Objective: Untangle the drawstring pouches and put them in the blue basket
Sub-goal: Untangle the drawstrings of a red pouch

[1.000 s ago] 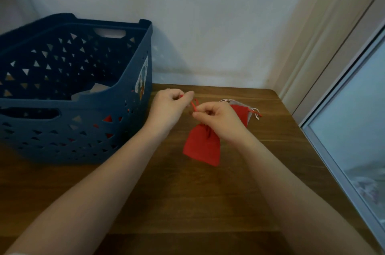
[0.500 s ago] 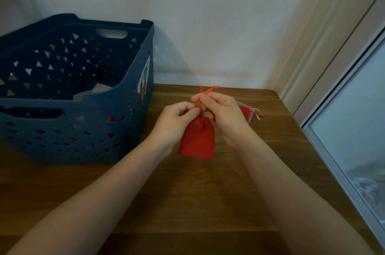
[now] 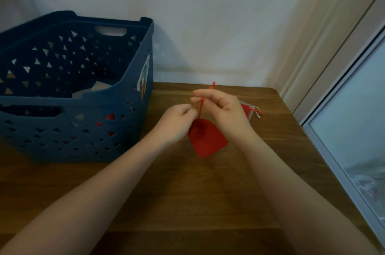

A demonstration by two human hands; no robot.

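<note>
Drawstring pouches are the concern: at the left of the frame the dark blue plastic basket with triangular cut-outs (image 3: 79, 108) stands on the brown wooden counter (image 3: 187, 192), with red and pale shapes showing inside. At centre, the left hand (image 3: 177, 121) has its fingers curled, pinching at the neck of a small red fabric pouch (image 3: 206, 138). Its thin red drawstring (image 3: 200, 108) runs straight up to the right hand (image 3: 223, 108), whose fingers pinch it above. The pouch hangs below both hands, long axis near vertical. Right of the hand, more red and pale grey pouches (image 3: 251, 111) lie on the counter. The left hand is nearer the basket, so it seems best placed to carry the pouch over.
</note>
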